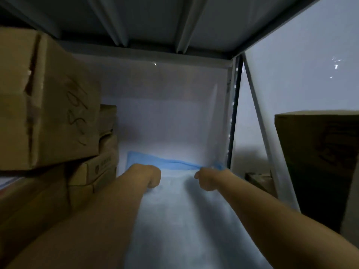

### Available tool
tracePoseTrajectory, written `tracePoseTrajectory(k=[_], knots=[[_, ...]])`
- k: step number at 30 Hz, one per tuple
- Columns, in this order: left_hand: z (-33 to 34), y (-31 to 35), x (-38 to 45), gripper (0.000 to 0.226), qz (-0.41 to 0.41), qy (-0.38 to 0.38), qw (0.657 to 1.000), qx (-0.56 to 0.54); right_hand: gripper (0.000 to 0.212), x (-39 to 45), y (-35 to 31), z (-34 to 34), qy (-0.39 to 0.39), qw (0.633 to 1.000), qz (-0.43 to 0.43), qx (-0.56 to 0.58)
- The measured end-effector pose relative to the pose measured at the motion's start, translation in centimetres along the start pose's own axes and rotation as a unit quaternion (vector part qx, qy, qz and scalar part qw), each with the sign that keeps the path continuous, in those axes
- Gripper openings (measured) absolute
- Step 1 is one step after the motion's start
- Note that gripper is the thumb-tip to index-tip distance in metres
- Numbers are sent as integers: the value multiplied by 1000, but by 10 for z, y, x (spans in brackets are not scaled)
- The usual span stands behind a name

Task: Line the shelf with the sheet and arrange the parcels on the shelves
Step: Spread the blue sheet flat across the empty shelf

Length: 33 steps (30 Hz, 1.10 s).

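Observation:
A pale sheet [174, 210] lies along the shelf, its far edge folded over to show a blue underside [171, 163]. Both my arms reach deep into the shelf bay. My left hand [150, 176] is curled into a fist near the fold's left part, knuckles down on the sheet. My right hand [206, 179] is curled at the fold's right end and seems to pinch the blue edge; its fingertips are hidden. Cardboard parcels [48, 98] are stacked on the shelf to the left.
The underside of the upper shelf [155, 20] hangs low overhead. A metal upright [234, 117] and a diagonal brace [262, 129] bound the bay on the right. A dark cardboard box [320, 162] stands outside to the right, against a white wall.

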<state>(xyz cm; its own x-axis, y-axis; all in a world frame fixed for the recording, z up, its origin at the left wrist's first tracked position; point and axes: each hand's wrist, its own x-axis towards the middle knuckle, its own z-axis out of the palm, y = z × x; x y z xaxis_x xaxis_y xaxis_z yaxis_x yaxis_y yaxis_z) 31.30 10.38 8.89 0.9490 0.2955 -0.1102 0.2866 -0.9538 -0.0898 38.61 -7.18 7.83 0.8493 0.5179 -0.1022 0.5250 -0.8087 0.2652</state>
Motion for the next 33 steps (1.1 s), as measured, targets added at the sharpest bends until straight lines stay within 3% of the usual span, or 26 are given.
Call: tracePoseTrajectory(k=[4, 7, 11, 14, 19, 23, 28, 33], knots=[[19, -5, 47, 32, 30, 70, 997, -1, 36, 42, 15, 17, -17, 998, 1, -59], [26, -10, 66, 49, 62, 118, 991, -34, 43, 58, 21, 26, 13, 999, 18, -47], [48, -23, 85, 84, 89, 67, 993, -43, 39, 70, 24, 36, 40, 998, 39, -43], [59, -31, 93, 112, 62, -4, 997, -36, 39, 74, 27, 43, 5, 998, 49, -45], [52, -36, 97, 148, 41, -57, 995, -71, 37, 85, 27, 43, -47, 997, 61, -31], [47, -41, 101, 128, 9, -80, 993, -84, 37, 86, 25, 45, -46, 998, 29, -41], [53, -41, 100, 117, -18, -98, 992, -81, 37, 92, 21, 66, 14, 992, 57, -110], [51, -31, 75, 107, -27, -13, 999, -39, 50, 68, 20, 51, -14, 998, 55, 12]])
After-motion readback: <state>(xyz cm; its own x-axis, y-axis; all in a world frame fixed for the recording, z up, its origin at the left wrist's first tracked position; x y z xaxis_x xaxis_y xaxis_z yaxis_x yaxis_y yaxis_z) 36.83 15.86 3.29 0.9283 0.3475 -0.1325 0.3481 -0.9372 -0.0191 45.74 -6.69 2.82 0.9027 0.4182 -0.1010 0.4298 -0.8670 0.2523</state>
